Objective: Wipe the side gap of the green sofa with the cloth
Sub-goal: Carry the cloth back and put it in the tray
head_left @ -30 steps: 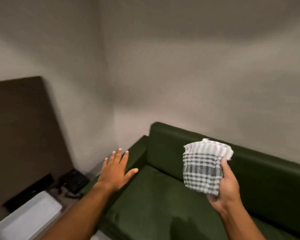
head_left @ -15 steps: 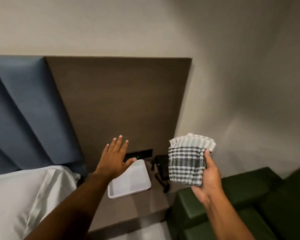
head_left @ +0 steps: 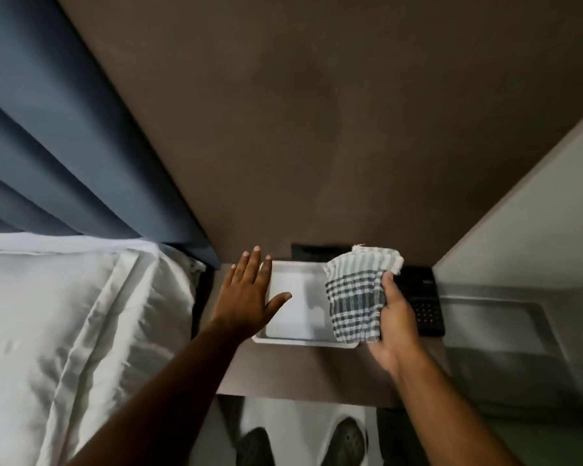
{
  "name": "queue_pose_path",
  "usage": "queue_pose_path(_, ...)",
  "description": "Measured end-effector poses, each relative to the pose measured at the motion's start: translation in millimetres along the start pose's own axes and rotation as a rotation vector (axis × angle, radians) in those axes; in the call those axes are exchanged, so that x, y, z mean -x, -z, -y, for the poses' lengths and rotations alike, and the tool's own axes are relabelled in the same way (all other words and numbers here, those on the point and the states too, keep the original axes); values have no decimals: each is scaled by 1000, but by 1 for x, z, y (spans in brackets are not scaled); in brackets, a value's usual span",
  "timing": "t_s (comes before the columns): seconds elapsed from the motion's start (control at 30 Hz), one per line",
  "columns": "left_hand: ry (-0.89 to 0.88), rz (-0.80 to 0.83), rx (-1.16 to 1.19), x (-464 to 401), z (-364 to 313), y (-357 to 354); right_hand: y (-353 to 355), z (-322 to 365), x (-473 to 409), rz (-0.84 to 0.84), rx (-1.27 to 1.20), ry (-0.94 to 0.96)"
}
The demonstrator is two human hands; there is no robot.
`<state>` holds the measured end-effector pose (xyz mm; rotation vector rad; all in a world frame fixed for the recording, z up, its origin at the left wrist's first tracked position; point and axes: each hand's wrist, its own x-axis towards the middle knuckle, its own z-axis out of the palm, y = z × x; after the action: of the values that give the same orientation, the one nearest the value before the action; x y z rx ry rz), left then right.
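Note:
My right hand grips a folded checked cloth, white with dark stripes, and holds it upright above the bedside table. My left hand is spread flat with fingers apart and holds nothing; it hovers over the left edge of a white tray. Of the green sofa only a blurred dark green strip shows at the bottom right, below my right forearm. Its side gap is not visible.
A brown bedside table carries the white tray and a black telephone. A bed with white linen lies to the left under a blue padded headboard. A brown wall panel rises ahead. My shoes show below.
The view has swung left and downward, from the sofa to the bedside table and bed. Both hands stayed in the same pose, the right one still gripping the cloth.

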<state>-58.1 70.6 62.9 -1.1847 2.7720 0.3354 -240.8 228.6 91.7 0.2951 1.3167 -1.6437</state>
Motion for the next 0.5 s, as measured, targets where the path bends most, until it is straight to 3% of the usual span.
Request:
queue_pose_path(0.27,-50,109,10,-69,49,-176,-1,-95,-169,-217,374,-10)
queue_pose_path(0.37,-30,138,-17,-85,63,-217,-4,-141,-218,-250,695,109)
queue_pose_path(0.5,-38,139,-30,-78,75,-249,8,-198,-253,-141,1316,183)
